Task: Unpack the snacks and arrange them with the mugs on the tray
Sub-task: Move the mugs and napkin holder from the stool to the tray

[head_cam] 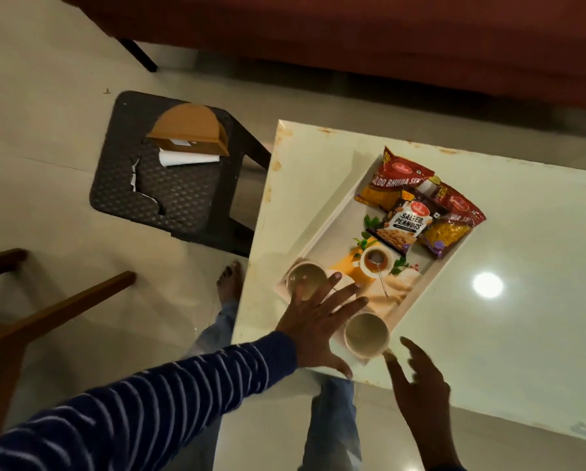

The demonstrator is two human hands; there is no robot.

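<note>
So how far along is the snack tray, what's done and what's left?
Mostly done. Three snack packets lie unpacked at the far end of the tray, and both mugs sit at its near end. In hand: the left hand is spread flat over the near mug area, the right hand open beside the nearer mug. Left: perhaps only final nudging.

A white rectangular tray (322,229) with a printed tea picture on its floor is lying at an angle on the table. Three sealed snack packets are sitting overlapped at its far end: a red and yellow Aloo Bhujia packet (395,180), a second matching packet (453,220) to its right, and a dark Salted Peanuts packet (398,227) lying on top between them. Two pale mugs are standing upright at the near end, one (305,277) in the left corner and the other (367,334) at the near right edge.
</note>
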